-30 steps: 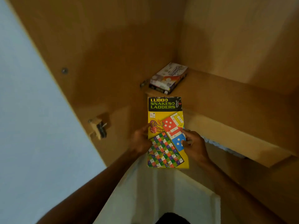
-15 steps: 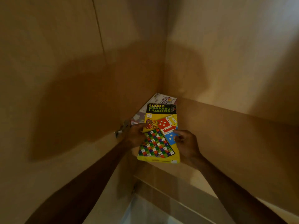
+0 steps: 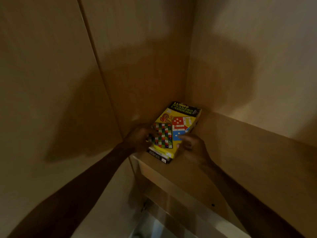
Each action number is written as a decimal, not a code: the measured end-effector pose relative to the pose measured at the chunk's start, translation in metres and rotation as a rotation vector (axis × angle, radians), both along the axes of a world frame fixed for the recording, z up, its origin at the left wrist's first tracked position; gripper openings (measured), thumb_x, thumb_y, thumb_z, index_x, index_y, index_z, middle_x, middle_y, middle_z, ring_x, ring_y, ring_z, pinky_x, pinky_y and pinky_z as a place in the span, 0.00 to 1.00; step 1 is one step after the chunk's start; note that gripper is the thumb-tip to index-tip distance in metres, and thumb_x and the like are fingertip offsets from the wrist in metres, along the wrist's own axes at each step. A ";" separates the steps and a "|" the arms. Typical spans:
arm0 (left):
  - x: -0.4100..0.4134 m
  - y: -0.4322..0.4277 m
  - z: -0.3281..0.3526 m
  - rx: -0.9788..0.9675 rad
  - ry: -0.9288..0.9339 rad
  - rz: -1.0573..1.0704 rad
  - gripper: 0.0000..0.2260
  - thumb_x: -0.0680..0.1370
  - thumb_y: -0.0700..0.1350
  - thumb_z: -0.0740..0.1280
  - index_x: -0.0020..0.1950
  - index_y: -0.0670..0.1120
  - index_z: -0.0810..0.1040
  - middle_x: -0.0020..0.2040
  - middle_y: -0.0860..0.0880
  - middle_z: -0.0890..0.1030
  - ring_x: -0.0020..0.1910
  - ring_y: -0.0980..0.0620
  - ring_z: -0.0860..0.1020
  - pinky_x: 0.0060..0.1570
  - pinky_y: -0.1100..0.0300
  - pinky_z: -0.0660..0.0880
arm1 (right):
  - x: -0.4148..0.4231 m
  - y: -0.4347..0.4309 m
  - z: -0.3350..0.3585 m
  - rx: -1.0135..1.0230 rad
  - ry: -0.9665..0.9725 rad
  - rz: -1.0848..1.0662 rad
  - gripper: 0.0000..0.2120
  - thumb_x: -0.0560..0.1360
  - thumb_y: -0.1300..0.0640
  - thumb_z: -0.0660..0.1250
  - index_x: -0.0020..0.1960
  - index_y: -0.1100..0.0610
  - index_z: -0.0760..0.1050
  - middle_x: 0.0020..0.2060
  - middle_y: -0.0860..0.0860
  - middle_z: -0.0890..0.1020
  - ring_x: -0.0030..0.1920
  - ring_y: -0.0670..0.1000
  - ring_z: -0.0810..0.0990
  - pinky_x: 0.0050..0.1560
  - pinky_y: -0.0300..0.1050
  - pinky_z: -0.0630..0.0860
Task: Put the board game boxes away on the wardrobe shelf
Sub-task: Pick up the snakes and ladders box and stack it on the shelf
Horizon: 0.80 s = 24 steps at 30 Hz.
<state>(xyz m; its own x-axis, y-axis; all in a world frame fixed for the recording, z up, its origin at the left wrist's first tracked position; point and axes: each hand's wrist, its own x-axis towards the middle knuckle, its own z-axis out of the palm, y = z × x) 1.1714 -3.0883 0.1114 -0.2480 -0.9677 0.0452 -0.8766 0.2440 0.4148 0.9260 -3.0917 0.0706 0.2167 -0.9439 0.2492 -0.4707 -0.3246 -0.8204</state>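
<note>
A yellow Ludo and Snakes and Ladders box (image 3: pixel 178 124) lies flat on top of another game box (image 3: pixel 159 156) in the back left corner of the wooden wardrobe shelf (image 3: pixel 231 162). Only the lower box's dark front edge shows. My left hand (image 3: pixel 139 136) grips the yellow box's left side, and my right hand (image 3: pixel 190 145) holds its near right corner with curled fingers. Both hands are blurred and in shadow.
The wardrobe's side wall (image 3: pixel 120 74) stands to the left of the boxes and its back wall (image 3: pixel 248 57) behind them. The shelf runs on to the right of the stack. Below the shelf's front edge a pale surface (image 3: pixel 154 227) shows.
Both hands carried the yellow box up and forward from below the shelf into the corner, and it now lies on the other box that lay there.
</note>
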 end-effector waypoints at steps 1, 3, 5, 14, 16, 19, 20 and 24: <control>0.001 0.002 -0.004 -0.016 -0.028 0.041 0.13 0.71 0.38 0.73 0.55 0.46 0.82 0.61 0.45 0.78 0.54 0.50 0.79 0.53 0.57 0.76 | 0.003 0.000 0.000 -0.004 0.015 0.045 0.16 0.69 0.62 0.75 0.56 0.62 0.80 0.56 0.59 0.78 0.55 0.57 0.79 0.54 0.50 0.78; -0.001 0.008 -0.010 -0.066 -0.034 0.087 0.09 0.74 0.39 0.71 0.53 0.47 0.83 0.60 0.47 0.80 0.57 0.48 0.79 0.55 0.55 0.76 | 0.008 0.000 -0.003 0.004 0.076 0.109 0.18 0.67 0.59 0.77 0.55 0.61 0.81 0.59 0.62 0.77 0.60 0.58 0.76 0.59 0.54 0.75; -0.006 0.014 -0.015 -0.118 -0.032 0.127 0.10 0.74 0.39 0.70 0.55 0.46 0.83 0.61 0.47 0.80 0.60 0.47 0.78 0.57 0.55 0.74 | 0.012 -0.002 -0.009 0.017 0.150 0.116 0.21 0.65 0.55 0.79 0.56 0.59 0.81 0.65 0.60 0.74 0.68 0.57 0.70 0.66 0.51 0.68; -0.006 0.030 -0.039 -0.074 0.026 0.208 0.25 0.74 0.37 0.68 0.71 0.47 0.71 0.72 0.45 0.69 0.73 0.45 0.64 0.71 0.51 0.67 | 0.019 -0.012 -0.011 0.021 0.172 0.117 0.20 0.67 0.55 0.77 0.57 0.60 0.81 0.69 0.61 0.71 0.71 0.59 0.66 0.68 0.59 0.68; -0.004 0.033 -0.043 -0.071 0.032 0.197 0.26 0.74 0.37 0.68 0.72 0.47 0.69 0.73 0.46 0.69 0.74 0.45 0.63 0.71 0.49 0.66 | 0.018 -0.010 -0.013 0.017 0.179 0.129 0.20 0.69 0.54 0.76 0.58 0.60 0.80 0.70 0.61 0.70 0.72 0.59 0.65 0.68 0.59 0.67; -0.002 0.042 -0.044 -0.096 0.105 0.179 0.24 0.75 0.39 0.68 0.71 0.47 0.71 0.72 0.46 0.71 0.73 0.46 0.65 0.70 0.52 0.66 | 0.019 -0.002 -0.018 -0.013 0.165 0.105 0.18 0.71 0.57 0.74 0.59 0.60 0.80 0.68 0.60 0.71 0.71 0.58 0.67 0.67 0.51 0.68; -0.003 0.048 -0.044 -0.107 0.158 0.196 0.23 0.75 0.40 0.69 0.69 0.47 0.73 0.70 0.47 0.72 0.71 0.47 0.67 0.69 0.55 0.67 | 0.018 0.002 -0.021 -0.040 0.132 0.087 0.16 0.71 0.59 0.74 0.58 0.60 0.80 0.66 0.60 0.73 0.69 0.58 0.70 0.64 0.47 0.69; -0.011 0.090 -0.049 -0.029 0.554 0.399 0.15 0.76 0.38 0.69 0.63 0.44 0.78 0.58 0.54 0.76 0.62 0.54 0.75 0.58 0.60 0.73 | 0.019 0.039 -0.024 -0.150 -0.035 0.061 0.09 0.72 0.64 0.71 0.52 0.60 0.81 0.52 0.52 0.79 0.51 0.46 0.79 0.50 0.38 0.77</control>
<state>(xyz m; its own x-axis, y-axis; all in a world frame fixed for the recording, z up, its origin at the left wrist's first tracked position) 1.1603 -2.9980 0.0625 0.1942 -0.9769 0.0896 -0.5619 -0.0359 0.8265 0.9451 -3.0524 0.0470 0.2607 -0.8811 0.3945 -0.4183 -0.4714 -0.7764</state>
